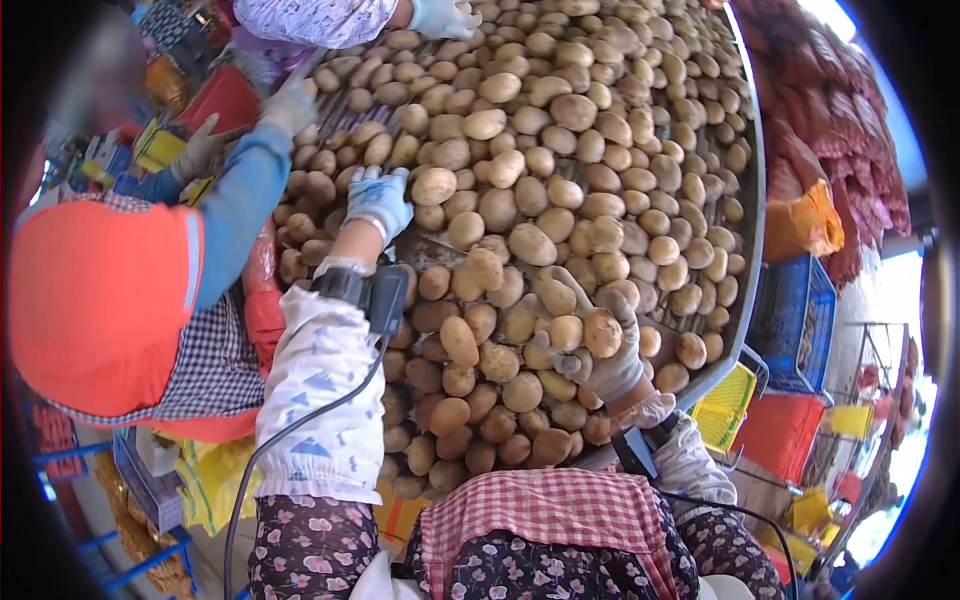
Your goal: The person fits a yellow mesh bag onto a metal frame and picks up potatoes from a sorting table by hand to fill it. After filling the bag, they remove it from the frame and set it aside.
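Note:
Potatoes lie heaped over a slatted metal sorting table. My left hand, in a pale blue and white glove, rests over potatoes at the left with its fingers spread; nothing shows in its grip. My right hand, in a dirty grey glove, is cupped palm up at the near right. Its fingers curl around a few potatoes, among them a brownish potato. Smaller potatoes surround both hands, and a dense pile lies between my arms.
A co-worker in an orange cap stands close at my left, one gloved hand over the table. Another person's gloved hand reaches in at the top. Right of the rim are a yellow crate, a blue crate and stacked mesh sacks.

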{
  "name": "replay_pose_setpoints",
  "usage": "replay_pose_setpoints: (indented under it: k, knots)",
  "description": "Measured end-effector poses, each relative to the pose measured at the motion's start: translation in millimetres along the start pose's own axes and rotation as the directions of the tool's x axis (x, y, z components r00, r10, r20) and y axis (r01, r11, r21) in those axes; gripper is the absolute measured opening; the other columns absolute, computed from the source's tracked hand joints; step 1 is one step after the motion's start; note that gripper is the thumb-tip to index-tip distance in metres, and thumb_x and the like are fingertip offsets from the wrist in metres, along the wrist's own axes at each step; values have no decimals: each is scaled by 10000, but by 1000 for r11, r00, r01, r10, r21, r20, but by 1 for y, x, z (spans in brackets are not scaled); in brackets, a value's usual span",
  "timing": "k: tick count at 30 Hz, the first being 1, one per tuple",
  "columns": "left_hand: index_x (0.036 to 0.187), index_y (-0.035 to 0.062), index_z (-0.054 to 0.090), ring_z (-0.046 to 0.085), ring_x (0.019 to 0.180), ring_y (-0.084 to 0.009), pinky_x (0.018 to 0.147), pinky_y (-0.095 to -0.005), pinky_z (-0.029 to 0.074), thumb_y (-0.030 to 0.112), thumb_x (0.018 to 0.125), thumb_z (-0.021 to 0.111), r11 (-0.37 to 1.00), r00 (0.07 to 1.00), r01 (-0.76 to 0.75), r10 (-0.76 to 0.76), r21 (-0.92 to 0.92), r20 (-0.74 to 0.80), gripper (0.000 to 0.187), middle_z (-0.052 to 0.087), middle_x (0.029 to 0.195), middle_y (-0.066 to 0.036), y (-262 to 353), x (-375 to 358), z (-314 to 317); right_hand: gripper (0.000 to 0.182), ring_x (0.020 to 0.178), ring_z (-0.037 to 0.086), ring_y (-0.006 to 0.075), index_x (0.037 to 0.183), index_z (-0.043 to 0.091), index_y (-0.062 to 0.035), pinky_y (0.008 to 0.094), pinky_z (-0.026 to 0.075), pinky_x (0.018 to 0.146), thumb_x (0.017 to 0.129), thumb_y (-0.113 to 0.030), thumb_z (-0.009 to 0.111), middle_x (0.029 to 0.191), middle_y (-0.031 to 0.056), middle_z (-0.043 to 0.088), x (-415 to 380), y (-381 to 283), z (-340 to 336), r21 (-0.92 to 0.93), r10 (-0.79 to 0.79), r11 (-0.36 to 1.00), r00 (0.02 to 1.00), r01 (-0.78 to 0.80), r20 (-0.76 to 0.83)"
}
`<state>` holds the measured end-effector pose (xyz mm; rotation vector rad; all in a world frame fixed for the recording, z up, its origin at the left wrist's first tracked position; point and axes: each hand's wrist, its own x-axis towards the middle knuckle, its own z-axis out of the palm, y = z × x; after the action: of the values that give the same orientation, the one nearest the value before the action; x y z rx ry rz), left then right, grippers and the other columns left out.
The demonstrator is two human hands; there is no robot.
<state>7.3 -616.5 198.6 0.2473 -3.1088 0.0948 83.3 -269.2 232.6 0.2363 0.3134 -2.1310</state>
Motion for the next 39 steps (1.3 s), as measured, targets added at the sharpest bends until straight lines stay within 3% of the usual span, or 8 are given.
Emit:
replay_pose_setpoints:
  k: [6,11,14,16,20,22,25,39]
  knots:
    - [901,78,572,586,881,-273,854,-395,464,116,766,743,616,837,-204,-294,-761,-462,221,617,866,-93,33,-61,-18,722,1038,615,261,1496,302,-133,375,546,643,909,-500,509,1319,94,537,-2,-3,-18,-145,20,989,1000,-21,-5]
    - [1009,61,607,604,938,-328,898,-429,473,41,757,728,443,755,-633,175,-634,-632,280,625,982,-129,125,-149,-61,446,1004,642,224,1302,528,-78,389,565,811,947,-346,564,1179,90,629,2,17,-13,-212,144,962,978,-174,-150]
    - [1157,24,576,570,1061,-361,950,-447,452,79,854,603,462,790,-579,116,-672,-602,309,600,1078,-178,147,-178,-52,439,1015,640,227,1272,539,-70,384,555,838,944,-359,582,1160,106,636,-11,30,6,-276,82,954,989,-113,-119]
    - [1189,0,557,542,1115,-379,993,-460,420,147,911,549,24,977,-155,154,-988,-150,315,579,1154,-198,126,-174,-42,534,1140,578,212,1378,443,-49,384,474,986,960,-362,556,1300,112,568,-22,37,25,-167,166,974,985,-155,52]
    - [1389,0,428,425,1286,-401,1079,-492,319,295,914,572,929,888,-204,44,-309,-457,577,450,1387,-247,83,-192,-8,615,1261,488,244,1438,384,-123,413,452,986,953,-486,488,1413,93,472,-37,23,-1,-633,-29,767,991,107,133]
    - [1468,63,344,312,1364,-428,1117,-537,236,455,870,585,885,977,-179,108,-429,-186,755,302,1501,-236,102,-233,8,661,1280,477,309,1447,380,-167,420,524,883,926,-558,495,1429,99,455,-38,12,-8,104,86,987,954,-121,286]
    - [1498,110,305,257,1405,-400,1124,-545,202,529,855,575,900,983,-143,79,-412,-168,814,236,1547,-206,81,-227,26,668,1187,533,376,1397,439,-143,365,592,620,913,-601,482,1429,200,424,-53,10,2,44,-194,979,976,199,-98]
    - [1441,73,383,213,1417,-418,1165,-557,120,455,895,540,994,988,-101,95,-50,-119,684,286,1524,-205,181,-268,16,788,1029,615,384,1472,285,-91,356,554,482,911,-614,469,1341,179,520,-191,-87,-57,30,-325,945,921,326,216]
